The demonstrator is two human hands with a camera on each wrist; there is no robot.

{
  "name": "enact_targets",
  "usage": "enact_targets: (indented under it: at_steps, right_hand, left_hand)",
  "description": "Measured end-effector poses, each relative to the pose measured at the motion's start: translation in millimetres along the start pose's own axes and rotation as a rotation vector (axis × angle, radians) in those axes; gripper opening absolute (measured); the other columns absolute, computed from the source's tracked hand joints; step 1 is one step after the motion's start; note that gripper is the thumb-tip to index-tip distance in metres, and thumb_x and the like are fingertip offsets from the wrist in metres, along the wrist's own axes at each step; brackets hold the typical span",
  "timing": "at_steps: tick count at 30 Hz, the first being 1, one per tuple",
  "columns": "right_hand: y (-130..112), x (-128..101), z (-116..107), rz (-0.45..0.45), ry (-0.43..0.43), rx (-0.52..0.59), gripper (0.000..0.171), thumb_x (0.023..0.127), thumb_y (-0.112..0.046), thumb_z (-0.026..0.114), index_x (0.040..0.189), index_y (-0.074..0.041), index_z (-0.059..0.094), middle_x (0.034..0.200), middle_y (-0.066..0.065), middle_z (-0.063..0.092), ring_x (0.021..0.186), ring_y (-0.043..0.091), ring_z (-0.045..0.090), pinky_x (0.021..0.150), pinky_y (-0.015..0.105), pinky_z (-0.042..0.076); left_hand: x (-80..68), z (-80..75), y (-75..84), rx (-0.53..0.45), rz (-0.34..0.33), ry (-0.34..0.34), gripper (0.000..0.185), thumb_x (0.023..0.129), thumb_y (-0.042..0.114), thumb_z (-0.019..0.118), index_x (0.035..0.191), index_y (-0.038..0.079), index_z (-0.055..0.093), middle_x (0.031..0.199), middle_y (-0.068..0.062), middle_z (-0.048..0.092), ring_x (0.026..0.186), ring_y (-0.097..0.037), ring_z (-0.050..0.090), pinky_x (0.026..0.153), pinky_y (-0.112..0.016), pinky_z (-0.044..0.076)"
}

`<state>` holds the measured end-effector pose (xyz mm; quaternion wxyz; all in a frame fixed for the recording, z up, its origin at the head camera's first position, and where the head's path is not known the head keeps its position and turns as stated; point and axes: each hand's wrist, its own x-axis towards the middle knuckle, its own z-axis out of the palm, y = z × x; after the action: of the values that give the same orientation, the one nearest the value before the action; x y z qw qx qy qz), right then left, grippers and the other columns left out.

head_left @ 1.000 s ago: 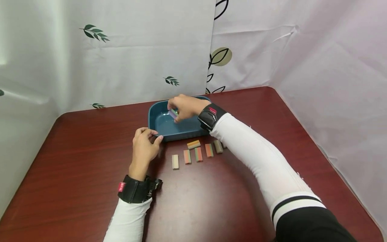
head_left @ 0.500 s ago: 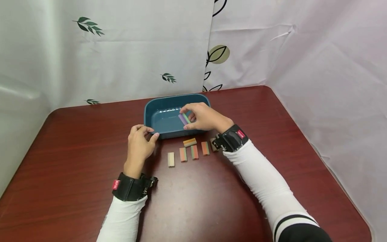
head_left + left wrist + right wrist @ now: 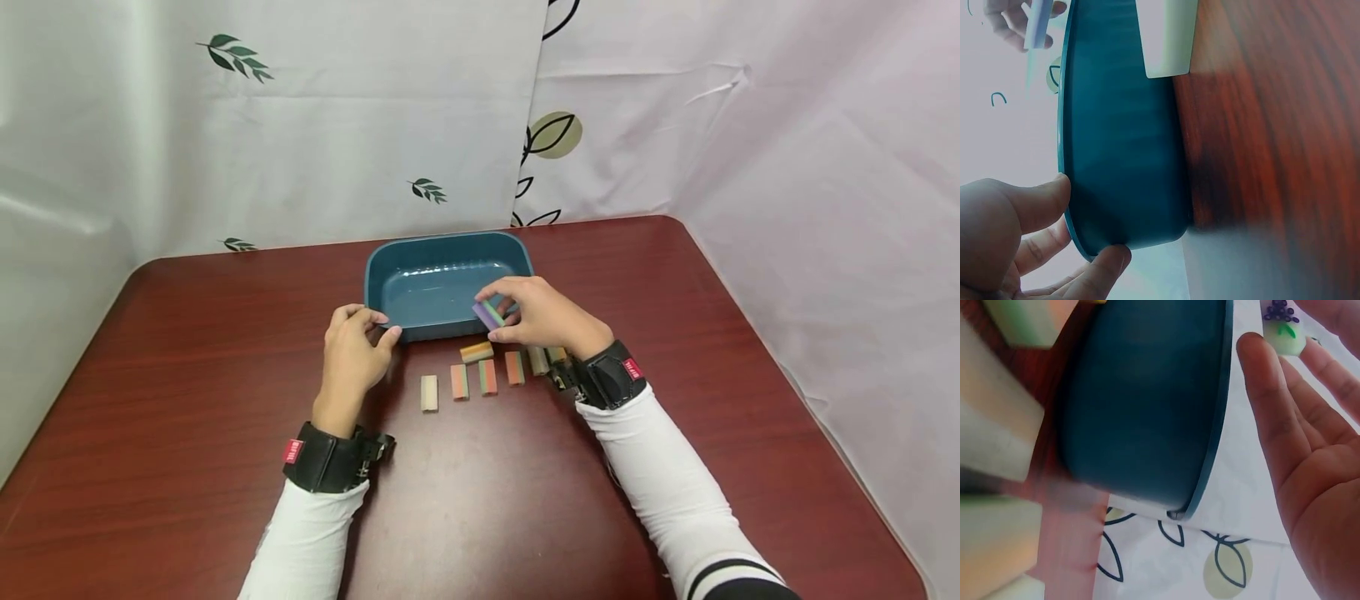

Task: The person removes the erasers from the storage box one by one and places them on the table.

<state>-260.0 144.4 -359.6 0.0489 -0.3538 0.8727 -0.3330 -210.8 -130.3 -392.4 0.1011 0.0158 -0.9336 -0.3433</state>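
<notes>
The right hand [image 3: 543,318] pinches a small purple-and-green block [image 3: 488,314] between thumb and fingertips, holding it in the air just above the near right corner of the blue tub [image 3: 390,279]. In the right wrist view the end of the block [image 3: 1282,328] shows between the fingertips, with the tub's outer wall [image 3: 1147,400] close beside the palm. The left hand [image 3: 354,358] grips the near left corner of the tub, thumb and fingers curled about the rim; the left wrist view shows the thumb on the rim [image 3: 1063,156] and a fingertip under the corner. The tub stands on a dark red table [image 3: 187,400], toward its far side. In front of the tub lies a loose row of striped blocks: a pale block [image 3: 428,392] at the left end, two orange-and-green blocks [image 3: 472,379] beside it, another [image 3: 514,367] further right, and one lying crosswise [image 3: 476,352] just before the tub wall. More blocks [image 3: 538,360] lie partly hidden under the right wrist. A white leaf-print cloth [image 3: 300,125] hangs behind the table.
</notes>
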Motion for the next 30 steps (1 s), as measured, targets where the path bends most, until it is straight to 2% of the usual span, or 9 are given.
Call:
enact_targets:
  at_steps: [8, 14, 17, 24, 30]
  right_hand:
    - [3.7, -14.5, -1.8, 0.053, -0.054, 0.004, 0.046, 0.082, -0.008, 0.078, 0.125, -0.007, 0.061, 0.113, 0.010, 0.060, 0.086, 0.016, 0.065, 0.076, 0.031, 0.056]
    - [2.2, -16.6, -4.6, 0.009, -0.100, -0.068, 0.044, 0.083, -0.001, 0.073, 0.125, -0.006, 0.064, 0.117, 0.009, 0.062, 0.092, 0.017, 0.064, 0.077, 0.028, 0.055]
    - [2.4, -14.9, -5.0, 0.005, -0.115, -0.115, 0.040, 0.082, 0.001, 0.071, 0.121, -0.006, 0.067, 0.110, 0.006, 0.066, 0.090, 0.016, 0.063, 0.077, 0.029, 0.053]
    - [6.5, -17.0, -0.1, 0.084, -0.140, -0.138, 0.029, 0.082, 0.004, 0.071, 0.109, -0.007, 0.071, 0.096, 0.000, 0.067, 0.082, 0.016, 0.061, 0.071, 0.030, 0.052]
    - [11.0, -21.0, 7.3, 0.112, -0.113, -0.184, 0.025, 0.084, 0.004, 0.071, 0.107, -0.006, 0.071, 0.100, 0.004, 0.067, 0.087, 0.018, 0.060, 0.074, 0.032, 0.052]
  left_hand:
    - [-2.0, 2.3, 2.8, 0.001, -0.012, -0.029, 0.026, 0.095, 0.021, 0.065, 0.110, 0.000, 0.064, 0.136, -0.021, 0.041, 0.118, -0.037, 0.048, 0.098, -0.050, 0.042]
    - [-0.6, -1.0, 4.2, -0.001, 0.007, -0.006, 0.025, 0.094, 0.020, 0.065, 0.109, 0.000, 0.065, 0.135, -0.022, 0.041, 0.117, -0.038, 0.047, 0.096, -0.051, 0.042]
    - [0.1, -3.6, 3.7, 0.009, 0.015, 0.001, 0.025, 0.094, 0.020, 0.065, 0.108, -0.001, 0.065, 0.134, -0.023, 0.042, 0.119, -0.040, 0.045, 0.097, -0.053, 0.041]
    - [0.3, -3.3, 1.9, 0.013, 0.015, -0.007, 0.026, 0.094, 0.021, 0.065, 0.109, -0.001, 0.064, 0.135, -0.023, 0.042, 0.120, -0.040, 0.044, 0.097, -0.052, 0.041]
    - [-1.0, -0.5, 1.5, 0.006, 0.009, -0.002, 0.026, 0.094, 0.021, 0.065, 0.109, -0.001, 0.064, 0.134, -0.022, 0.042, 0.117, -0.039, 0.047, 0.097, -0.051, 0.042]
